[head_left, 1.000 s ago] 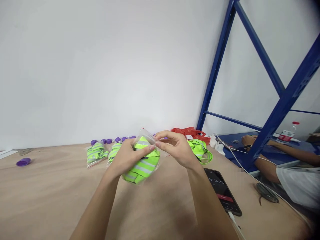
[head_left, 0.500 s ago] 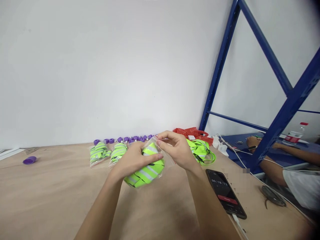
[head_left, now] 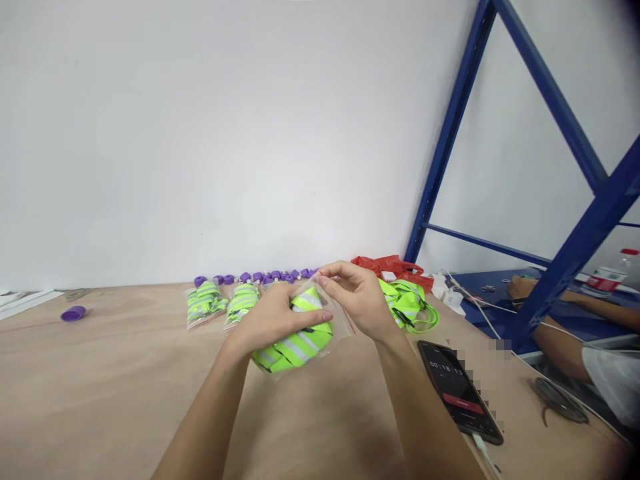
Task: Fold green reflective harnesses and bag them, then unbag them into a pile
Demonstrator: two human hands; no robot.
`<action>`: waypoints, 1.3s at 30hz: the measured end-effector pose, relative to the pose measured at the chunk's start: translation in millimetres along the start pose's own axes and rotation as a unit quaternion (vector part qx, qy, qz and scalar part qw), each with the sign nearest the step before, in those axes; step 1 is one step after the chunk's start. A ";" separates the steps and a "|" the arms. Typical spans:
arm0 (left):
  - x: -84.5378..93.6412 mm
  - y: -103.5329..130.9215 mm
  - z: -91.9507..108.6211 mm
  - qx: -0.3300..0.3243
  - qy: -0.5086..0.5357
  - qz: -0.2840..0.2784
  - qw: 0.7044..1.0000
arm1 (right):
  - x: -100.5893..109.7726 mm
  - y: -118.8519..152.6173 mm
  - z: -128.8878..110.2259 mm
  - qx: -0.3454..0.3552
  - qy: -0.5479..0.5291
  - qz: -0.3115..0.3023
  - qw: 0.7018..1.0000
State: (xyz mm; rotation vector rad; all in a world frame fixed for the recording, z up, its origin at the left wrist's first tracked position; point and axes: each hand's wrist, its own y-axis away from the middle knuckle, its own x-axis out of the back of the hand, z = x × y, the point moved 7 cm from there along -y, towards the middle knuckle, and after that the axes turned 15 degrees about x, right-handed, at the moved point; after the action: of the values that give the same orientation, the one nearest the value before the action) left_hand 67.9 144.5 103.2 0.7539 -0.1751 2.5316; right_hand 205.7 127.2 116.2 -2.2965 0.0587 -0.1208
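Between my hands is a clear zip bag (head_left: 320, 343) with a folded neon-green and silver reflective strap bundle (head_left: 300, 343) inside. My left hand (head_left: 273, 320) grips the filled bag from the left, its thumb lying across the front. The fingertips of my right hand (head_left: 357, 297) pinch the bag's upper edge near the red seal line. Two bagged green bundles, one (head_left: 205, 301) farther left and one (head_left: 243, 303) nearer, lie behind my left hand; part of another is hidden behind it. Past my right hand lies a loose heap of green reflective straps (head_left: 407, 303).
Several purple caps (head_left: 257, 276) line the wall, and a purple cup-shaped piece (head_left: 73, 313) lies at left. Red plastic bag (head_left: 390, 267), phone (head_left: 460, 390) with cable and glasses (head_left: 560, 400) are at right. Beyond the blue frame (head_left: 450, 133), another person's arms rest near a bottle (head_left: 610, 273).
The view has turned slightly left, so the surroundings sit farther right. My right fingers have drawn the bag's top edge slightly away from the bundle; the left hand keeps its grip.
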 end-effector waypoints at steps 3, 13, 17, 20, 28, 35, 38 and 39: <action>5.9 -0.2 -5.2 0.024 0.020 0.012 0.999 | -1.7 0.1 0.1 0.001 0.007 -0.045 0.999; 21.6 2.2 -10.9 0.036 0.049 0.050 0.997 | -7.7 1.1 -10.2 0.040 0.084 -0.076 0.993; 28.0 3.4 -14.2 0.052 0.032 0.063 0.996 | -8.5 1.4 -15.3 0.069 0.120 -0.068 0.988; 35.7 4.6 -14.2 0.031 0.035 0.087 0.995 | -9.0 1.7 -16.1 0.060 0.105 -0.067 0.990; 55.2 6.1 -22.8 0.008 0.084 0.124 0.989 | -6.7 2.3 -21.0 0.072 0.159 -0.060 0.983; 49.0 6.9 -32.5 0.045 0.011 -0.014 0.999 | -9.7 2.6 -3.5 0.037 0.173 -0.112 0.978; 47.8 2.7 -37.7 0.052 0.003 -0.029 0.998 | -11.3 3.5 5.8 0.027 0.194 -0.131 0.972; 46.9 0.9 -38.1 0.049 0.011 -0.032 0.998 | -11.5 3.5 7.1 0.032 0.209 -0.132 0.968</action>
State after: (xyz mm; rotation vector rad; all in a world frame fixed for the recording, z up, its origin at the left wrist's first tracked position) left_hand 15.0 173.1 96.7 0.7573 -0.0200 2.5000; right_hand 194.9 131.0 108.2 -2.1682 -0.0340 -0.7332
